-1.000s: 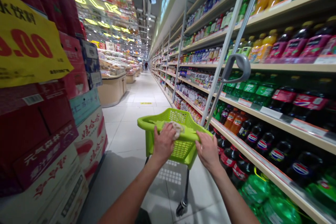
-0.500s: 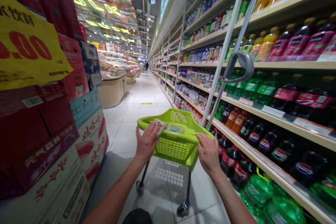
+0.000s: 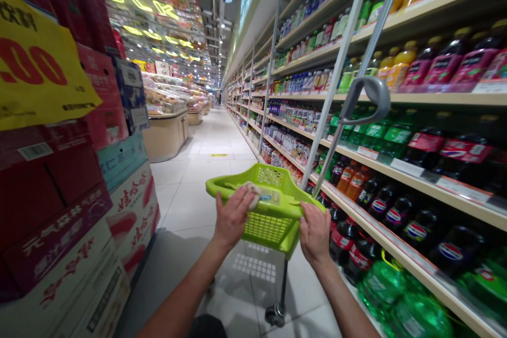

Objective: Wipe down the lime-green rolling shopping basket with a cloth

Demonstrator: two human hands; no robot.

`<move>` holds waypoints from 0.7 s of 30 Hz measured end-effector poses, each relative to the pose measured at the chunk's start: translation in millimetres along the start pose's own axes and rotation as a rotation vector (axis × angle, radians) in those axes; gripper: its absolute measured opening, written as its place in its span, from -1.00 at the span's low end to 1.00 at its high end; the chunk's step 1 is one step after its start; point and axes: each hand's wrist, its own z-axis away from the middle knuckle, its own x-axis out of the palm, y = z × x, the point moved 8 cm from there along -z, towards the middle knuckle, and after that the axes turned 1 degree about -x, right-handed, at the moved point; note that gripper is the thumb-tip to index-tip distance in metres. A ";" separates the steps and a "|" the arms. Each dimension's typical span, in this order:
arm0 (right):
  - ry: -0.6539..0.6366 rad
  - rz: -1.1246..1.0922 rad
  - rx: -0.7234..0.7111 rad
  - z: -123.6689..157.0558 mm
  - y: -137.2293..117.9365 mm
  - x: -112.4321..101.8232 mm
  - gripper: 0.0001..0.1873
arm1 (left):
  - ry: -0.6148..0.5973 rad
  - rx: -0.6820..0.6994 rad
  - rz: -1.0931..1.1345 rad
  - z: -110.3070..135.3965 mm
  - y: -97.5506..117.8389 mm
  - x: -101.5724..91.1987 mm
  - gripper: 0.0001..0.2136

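A bright green plastic shopping cart [image 3: 273,224] on black wheeled legs stands right in front of me. With my left hand [image 3: 234,216] I press a crumpled, pale cloth [image 3: 251,194] onto the left part of its rim, beside a clear label panel [image 3: 269,197]. Fingers of my right hand [image 3: 316,232] curl over the right end of the green rim, thumb on the near side. The undersides of both hands' fingers are partly hidden.
Drink shelves [image 3: 415,169] run along my right, with a grey hooked handle [image 3: 366,99] on a pole before them. Stacked cartons [image 3: 51,185] and a yellow price sign [image 3: 43,63] flank my left. A tiled aisle [image 3: 198,169] leads ahead past a round display counter [image 3: 166,134].
My left hand and the cloth have slid rightward along the cart's rim towards the label panel. My right hand keeps its hold. The view has shifted slightly.
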 end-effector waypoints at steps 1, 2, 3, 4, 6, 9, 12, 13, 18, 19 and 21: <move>0.004 -0.003 0.019 -0.1 0.2 -0.5 -0.60 | 0.007 -0.067 -0.013 -1.3 -11.0 -3.1 -0.63; 0.007 -0.007 0.041 -0.1 0.2 -0.6 -0.59 | 0.007 -0.120 -0.018 -2.7 -16.0 -4.2 -0.62; 0.010 -0.009 0.061 -0.1 -0.1 -0.3 -0.58 | -0.003 -0.143 -0.013 -4.2 -13.0 -2.9 -0.61; 0.014 -0.012 0.074 0.1 -0.9 0.0 -0.57 | -0.022 -0.128 0.005 -6.1 -1.4 1.1 -0.61; 0.033 -0.025 0.082 0.6 -3.3 -0.3 -0.55 | -0.072 -0.008 0.060 -9.1 39.8 14.7 -0.63; 0.069 -0.068 0.066 1.2 -5.4 -4.2 -0.54 | -0.076 0.151 0.102 -10.5 92.8 30.4 -0.72; 0.075 -0.110 0.065 1.3 -3.8 -8.6 -0.52 | -0.054 0.147 0.105 -9.4 88.4 28.8 -0.72; 0.070 -0.119 0.065 1.2 -3.5 -9.2 -0.52 | -0.048 0.111 0.099 -8.8 75.6 24.6 -0.71; 0.026 -0.144 0.081 2.8 -8.0 -3.4 -0.53 | -0.042 -0.158 0.042 -7.3 19.4 6.4 -0.64; 0.028 -0.147 0.088 3.5 -9.5 -1.8 -0.53 | -0.050 -0.153 0.040 -7.5 24.6 7.6 -0.63; 0.038 -0.143 0.091 4.8 -12.6 0.6 -0.54 | -0.068 -0.067 0.056 -8.5 49.7 15.1 -0.64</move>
